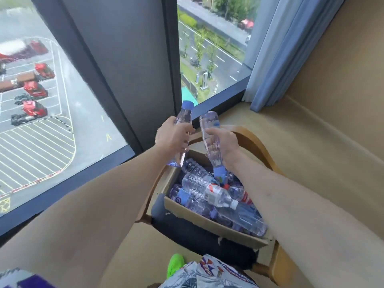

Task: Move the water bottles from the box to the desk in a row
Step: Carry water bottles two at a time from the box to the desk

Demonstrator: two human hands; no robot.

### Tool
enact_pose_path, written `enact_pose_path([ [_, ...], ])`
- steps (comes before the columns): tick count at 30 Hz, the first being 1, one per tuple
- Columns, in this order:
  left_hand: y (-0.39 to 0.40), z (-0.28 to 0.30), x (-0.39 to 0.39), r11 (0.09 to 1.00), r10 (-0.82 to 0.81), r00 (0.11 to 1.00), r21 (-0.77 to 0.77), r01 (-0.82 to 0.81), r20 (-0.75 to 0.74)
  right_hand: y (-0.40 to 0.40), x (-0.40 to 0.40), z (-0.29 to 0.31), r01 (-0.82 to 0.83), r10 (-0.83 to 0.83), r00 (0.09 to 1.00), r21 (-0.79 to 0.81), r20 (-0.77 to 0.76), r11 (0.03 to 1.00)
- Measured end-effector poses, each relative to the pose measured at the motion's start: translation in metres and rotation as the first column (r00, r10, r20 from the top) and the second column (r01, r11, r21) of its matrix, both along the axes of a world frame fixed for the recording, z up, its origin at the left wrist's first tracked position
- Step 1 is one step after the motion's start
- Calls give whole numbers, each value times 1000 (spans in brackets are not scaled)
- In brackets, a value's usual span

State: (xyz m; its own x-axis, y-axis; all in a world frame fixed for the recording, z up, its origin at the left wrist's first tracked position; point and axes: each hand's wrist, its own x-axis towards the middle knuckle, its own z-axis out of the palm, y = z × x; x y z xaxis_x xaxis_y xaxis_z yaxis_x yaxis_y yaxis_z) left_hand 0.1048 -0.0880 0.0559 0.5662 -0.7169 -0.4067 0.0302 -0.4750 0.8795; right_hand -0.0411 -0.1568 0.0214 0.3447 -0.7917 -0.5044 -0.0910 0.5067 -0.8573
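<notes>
A cardboard box point(209, 224) sits on a wooden chair and holds several clear water bottles point(209, 191) lying in a heap. My left hand point(173, 138) is closed around one clear bottle point(184, 116), blue cap pointing up, held above the box's far left corner. My right hand point(223, 142) grips a second bottle point(208, 122) upside down, its blue cap point(219, 171) pointing down just over the heap. The two held bottles are close together, a small gap between them. No desk is in view.
The wooden chair point(258, 146) with a dark seat point(199, 235) stands on beige carpet beside a floor-to-ceiling window point(52, 111). Blue curtains point(276, 59) hang at the right, with a beige wall point(342, 69) beyond. A green shoe point(175, 263) and patterned shorts point(207, 275) show at the bottom.
</notes>
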Motion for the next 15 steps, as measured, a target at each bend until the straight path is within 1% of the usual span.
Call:
enact_pose_path([
  [3, 9, 27, 1, 995, -16, 998, -96, 10, -58, 12, -1, 37, 12, -11, 996, -14, 92, 1000],
  [8, 33, 79, 4, 980, 14, 998, -200, -25, -58, 31, 5, 95, -2, 13, 994, -106, 105, 994],
  [12, 55, 121, 7, 954, 105, 994, -281, -100, 5, 43, 12, 132, -95, 121, 982, -178, 143, 979],
  [15, 75, 146, 7, 924, 218, 974, -334, -187, 57, 52, 20, 154, -162, 205, 966, -250, 156, 955],
])
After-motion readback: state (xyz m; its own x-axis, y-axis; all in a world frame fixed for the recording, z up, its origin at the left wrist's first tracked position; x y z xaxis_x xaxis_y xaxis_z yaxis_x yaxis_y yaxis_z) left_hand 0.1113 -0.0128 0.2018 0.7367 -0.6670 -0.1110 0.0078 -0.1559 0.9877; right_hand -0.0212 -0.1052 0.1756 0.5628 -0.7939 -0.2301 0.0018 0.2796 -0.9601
